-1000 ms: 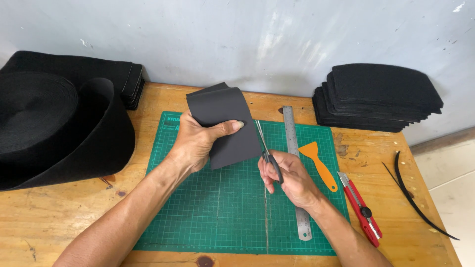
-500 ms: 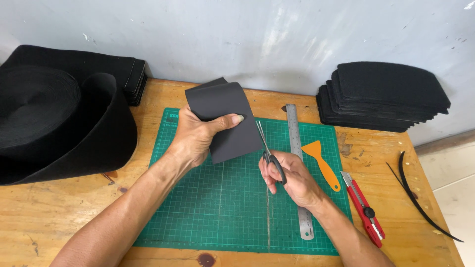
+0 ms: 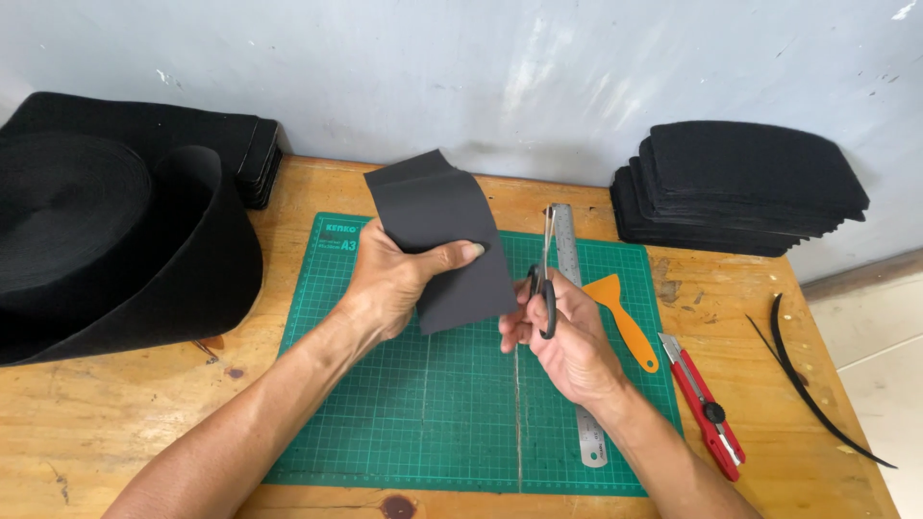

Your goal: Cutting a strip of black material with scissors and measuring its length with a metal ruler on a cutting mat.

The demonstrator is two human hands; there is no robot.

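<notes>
My left hand (image 3: 392, 281) grips a dark grey sheet of foam-like material (image 3: 437, 216), holding it upright above the green cutting mat (image 3: 385, 432), thumb across its front. My right hand (image 3: 567, 341) holds a pair of black-handled scissors (image 3: 546, 279), blades pointing away from me, just to the right of the sheet's edge. The blades look nearly closed and stand apart from the sheet.
A steel ruler (image 3: 577, 384) lies along the mat's right side, with an orange scraper (image 3: 625, 322) and a red utility knife (image 3: 707, 408) beside it. A big roll of black material (image 3: 106, 250) stands at the left; stacked black cut pieces (image 3: 740, 187) at back right; thin black offcut strips (image 3: 803, 380) near the right edge.
The sheet has come slightly lower and nearer to me in my left hand. The scissors have shifted a little and stay beside the sheet's right edge.
</notes>
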